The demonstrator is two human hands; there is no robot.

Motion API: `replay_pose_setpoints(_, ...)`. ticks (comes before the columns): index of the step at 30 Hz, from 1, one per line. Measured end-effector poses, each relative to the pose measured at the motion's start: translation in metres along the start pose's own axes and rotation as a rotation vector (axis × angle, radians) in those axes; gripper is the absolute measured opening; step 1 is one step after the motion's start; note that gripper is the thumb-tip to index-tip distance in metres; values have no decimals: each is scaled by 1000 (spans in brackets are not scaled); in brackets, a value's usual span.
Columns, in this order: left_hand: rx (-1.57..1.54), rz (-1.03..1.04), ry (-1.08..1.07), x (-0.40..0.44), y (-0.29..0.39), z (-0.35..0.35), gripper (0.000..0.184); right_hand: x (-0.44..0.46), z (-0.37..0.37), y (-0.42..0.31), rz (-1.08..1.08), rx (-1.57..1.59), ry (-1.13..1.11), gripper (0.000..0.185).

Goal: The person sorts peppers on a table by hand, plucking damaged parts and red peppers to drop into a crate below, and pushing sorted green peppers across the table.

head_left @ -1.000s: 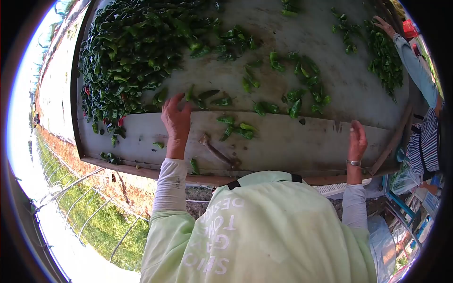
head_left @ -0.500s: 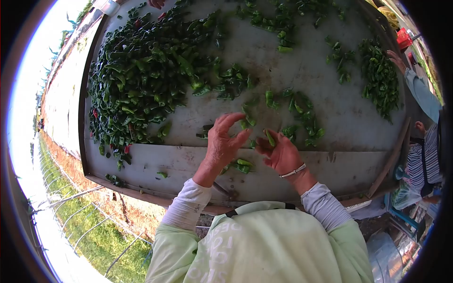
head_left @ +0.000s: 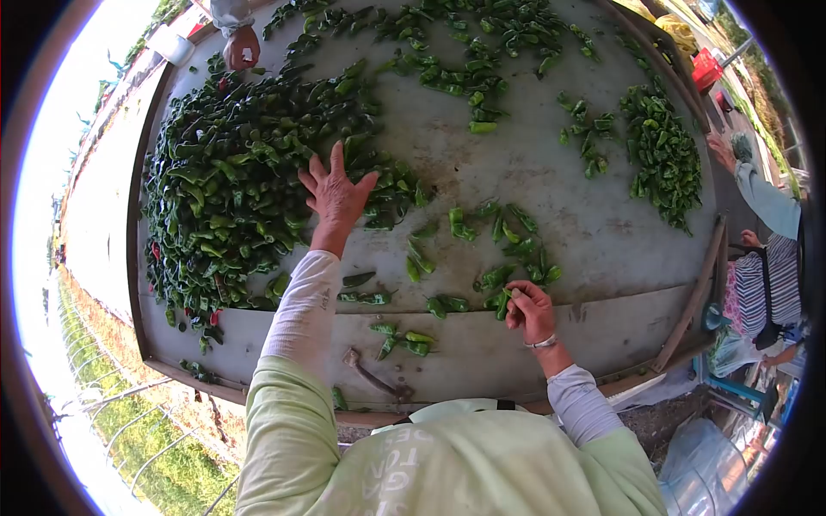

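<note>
My left hand reaches over the right side of a big heap of green peppers, fingers spread and palm down; whether its fingertips touch the peppers I cannot tell. Close to the near edge, my right hand pinches a small green pepper between thumb and fingers. Beside it lies a loose group of green peppers on the grey metal tabletop. Between my two arms, a few more peppers rest near a curved handle-like piece.
Another person's hand is at the heap's far left corner. On the right, a co-worker's hand is by a smaller pepper pile. A wooden rail borders the table's right side. A red crate stands beyond.
My left hand has moved forward and left to the heap, its fingers spreading. My right hand has shifted slightly right and nearer, still with a pepper. The other person's hand at far left shows more.
</note>
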State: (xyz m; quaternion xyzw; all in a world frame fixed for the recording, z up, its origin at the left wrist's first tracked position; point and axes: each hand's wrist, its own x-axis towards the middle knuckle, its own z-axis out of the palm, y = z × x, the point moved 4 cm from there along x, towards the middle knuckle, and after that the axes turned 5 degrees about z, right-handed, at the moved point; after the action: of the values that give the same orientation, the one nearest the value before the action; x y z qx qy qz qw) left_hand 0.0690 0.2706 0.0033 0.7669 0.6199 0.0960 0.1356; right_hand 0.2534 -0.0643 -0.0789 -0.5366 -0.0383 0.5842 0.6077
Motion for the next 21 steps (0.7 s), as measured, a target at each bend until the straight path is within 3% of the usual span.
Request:
replay_pose_setpoints(3, -25, 284, -24, -34, 48, 25, 76, -1, 3, 1, 14, -12, -26, 16)
replay_pose_setpoints(7, -90, 506, -142, -98, 104, 50, 70, 0, 2, 1, -3, -17, -39, 16)
replay_pose_setpoints(12, -326, 851, -224, -162, 112, 65, 45, 0, -2, 3, 3, -6, -31, 14)
replay_pose_setpoints(15, -451, 802, -65, -148, 86, 52, 34, 2, -6, 7, -5, 35, -47, 13)
replay_pose_setpoints(21, -135, 486, 404, -64, 3, 4, 28, 1, 0, 1, -41, -26, -54, 12)
